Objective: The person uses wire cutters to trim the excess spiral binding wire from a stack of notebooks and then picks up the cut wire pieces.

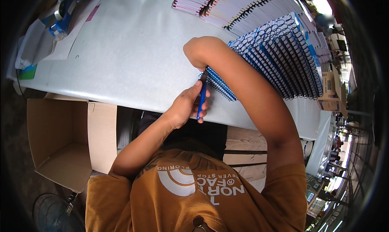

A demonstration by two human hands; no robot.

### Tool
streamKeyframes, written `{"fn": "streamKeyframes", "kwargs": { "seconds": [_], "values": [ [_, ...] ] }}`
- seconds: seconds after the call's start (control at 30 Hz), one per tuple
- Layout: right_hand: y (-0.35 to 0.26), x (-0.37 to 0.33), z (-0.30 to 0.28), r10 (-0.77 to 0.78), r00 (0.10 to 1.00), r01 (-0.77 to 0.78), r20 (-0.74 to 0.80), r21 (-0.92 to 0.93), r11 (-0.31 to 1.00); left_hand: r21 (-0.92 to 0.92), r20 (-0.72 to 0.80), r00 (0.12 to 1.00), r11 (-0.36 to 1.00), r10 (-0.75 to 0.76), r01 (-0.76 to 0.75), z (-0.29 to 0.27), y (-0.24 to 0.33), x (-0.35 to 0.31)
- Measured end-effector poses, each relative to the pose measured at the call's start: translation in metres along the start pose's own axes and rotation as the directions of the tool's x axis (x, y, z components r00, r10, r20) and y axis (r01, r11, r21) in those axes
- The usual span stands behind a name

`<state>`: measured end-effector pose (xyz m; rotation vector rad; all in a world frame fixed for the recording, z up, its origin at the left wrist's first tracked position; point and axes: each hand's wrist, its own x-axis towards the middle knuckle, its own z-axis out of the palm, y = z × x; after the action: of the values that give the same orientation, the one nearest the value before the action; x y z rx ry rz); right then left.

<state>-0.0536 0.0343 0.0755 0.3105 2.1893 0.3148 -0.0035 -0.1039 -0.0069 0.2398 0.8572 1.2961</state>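
My left hand (187, 105) is closed around blue-handled pliers (201, 97), their dark jaws pointing up and away from me. The jaws meet the near corner of a blue spiral-bound notebook stack (221, 87), where the wire coils end. My right arm reaches across above these notebooks, the wrist sharply bent. At that same corner my right hand (197, 53) curls down, close to the plier jaws. Its fingers are mostly hidden, so what they grip does not show. Under and beyond the right forearm stands a larger row of spiral notebooks (279, 60) with black coils.
More bound books (247, 7) line the table's far side. A tape dispenser (60, 25) and papers are at the far left of the pale table (133, 50). An open cardboard box (60, 139) stands below the left edge, near a fan (50, 213). Another carton (333, 90) is at right.
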Motion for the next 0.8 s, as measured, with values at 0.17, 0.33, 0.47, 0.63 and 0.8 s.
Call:
{"fn": "streamKeyframes", "kwargs": {
  "seconds": [0.17,0.33,0.47,0.63,0.8],
  "values": [
    [0.012,-0.001,-0.003,-0.085,0.996,0.088,-0.032,0.122,0.989,0.008,0.024,0.999,0.999,0.037,-0.037,0.004,-0.003,-0.006],
    [0.009,-0.004,-0.008,-0.072,0.997,0.073,-0.013,0.119,0.990,-0.012,0.021,0.998,0.999,0.051,-0.051,0.007,0.006,0.004],
    [0.003,-0.007,-0.007,0.002,0.998,0.004,-0.068,0.087,0.996,0.044,0.036,0.999,0.998,0.040,-0.042,-0.002,0.008,-0.002],
    [0.001,-0.001,-0.006,0.015,0.999,-0.013,-0.039,0.052,0.999,-0.033,0.022,0.998,0.998,0.052,-0.051,0.014,0.010,-0.007],
    [0.004,-0.007,-0.007,0.008,0.999,-0.006,-0.037,0.059,0.998,-0.066,0.015,0.997,0.995,0.078,-0.077,0.016,0.012,0.000]
  ]
}}
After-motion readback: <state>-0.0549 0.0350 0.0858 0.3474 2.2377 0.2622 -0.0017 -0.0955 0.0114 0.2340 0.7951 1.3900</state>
